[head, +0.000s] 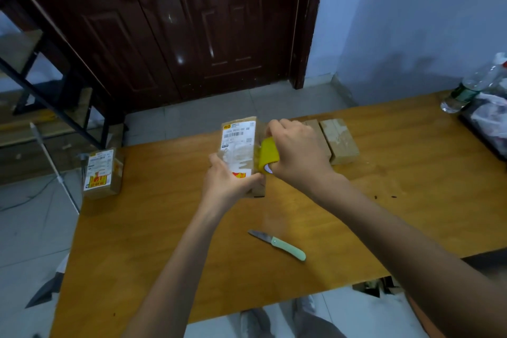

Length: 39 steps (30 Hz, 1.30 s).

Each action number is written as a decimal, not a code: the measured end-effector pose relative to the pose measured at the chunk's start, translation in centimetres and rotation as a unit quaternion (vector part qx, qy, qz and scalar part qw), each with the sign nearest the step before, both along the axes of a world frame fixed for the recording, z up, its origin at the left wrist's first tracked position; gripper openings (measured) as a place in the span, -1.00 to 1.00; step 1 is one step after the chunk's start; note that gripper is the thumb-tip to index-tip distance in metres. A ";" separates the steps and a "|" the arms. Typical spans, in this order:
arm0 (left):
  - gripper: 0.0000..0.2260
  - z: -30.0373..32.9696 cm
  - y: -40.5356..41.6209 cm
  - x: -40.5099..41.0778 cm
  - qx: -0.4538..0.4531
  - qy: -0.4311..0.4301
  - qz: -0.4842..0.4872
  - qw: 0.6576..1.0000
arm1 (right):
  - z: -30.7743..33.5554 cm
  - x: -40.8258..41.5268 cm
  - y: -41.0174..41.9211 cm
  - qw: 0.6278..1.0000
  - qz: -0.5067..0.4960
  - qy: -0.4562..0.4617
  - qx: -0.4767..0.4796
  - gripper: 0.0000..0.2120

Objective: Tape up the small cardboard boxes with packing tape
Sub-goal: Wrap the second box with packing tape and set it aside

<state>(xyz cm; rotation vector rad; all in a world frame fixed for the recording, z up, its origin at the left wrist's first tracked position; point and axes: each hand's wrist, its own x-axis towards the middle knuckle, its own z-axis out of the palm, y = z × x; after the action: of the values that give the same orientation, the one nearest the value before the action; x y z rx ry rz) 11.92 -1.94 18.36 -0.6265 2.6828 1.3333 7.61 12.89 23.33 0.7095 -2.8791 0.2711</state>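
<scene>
A small cardboard box (239, 143) with a white shipping label stands tilted above the middle of the wooden table (164, 241). My left hand (227, 181) grips its near lower end. My right hand (297, 152) holds a yellow roll of packing tape (268, 154) against the box's right side. Two plain cardboard boxes (338, 140) lie side by side just behind my right hand. Another labelled box (103, 173) sits at the table's far left corner.
A small knife (278, 244) with a pale green handle lies on the table near me. A plastic bottle (472, 88) and a dark tray (485, 123) of clutter occupy the far right. A dark door (192, 22) stands beyond the table.
</scene>
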 end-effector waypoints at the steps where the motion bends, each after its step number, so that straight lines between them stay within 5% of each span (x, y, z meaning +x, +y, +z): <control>1: -0.23 -0.4 -0.2 0.2 0.022 0.008 0.016 1.000 | -0.1 -0.2 0.5 1.000 0.005 -0.002 -0.016 -0.58; 10: -0.21 -2.0 -1.4 0.8 0.119 0.001 0.081 0.990 | 0.4 -0.9 1.6 0.998 0.022 0.012 -0.065 -0.70; 15: -0.21 -2.1 -2.1 0.6 0.125 0.005 0.095 0.988 | 2.8 -1.2 1.1 0.994 0.059 0.084 -0.027 -0.72; 21: -0.10 -1.7 -3.8 1.5 0.163 0.007 0.109 0.981 | 1.0 -1.9 3.6 0.996 0.052 0.067 0.036 -0.66; 33: -0.05 0.0 -3.9 2.4 0.331 -0.002 0.096 0.939 | -0.8 -1.9 5.7 0.994 0.042 0.085 0.061 -0.60; 39: -0.29 1.9 -3.3 2.8 0.435 0.016 0.046 0.899 | -1.9 -1.4 5.1 0.994 0.024 0.082 0.074 -0.59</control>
<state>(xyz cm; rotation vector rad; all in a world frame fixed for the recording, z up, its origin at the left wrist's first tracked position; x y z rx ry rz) 14.76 -5.20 20.22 -0.5929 1.7508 2.3101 6.16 18.00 21.47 0.7874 -2.7488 0.0047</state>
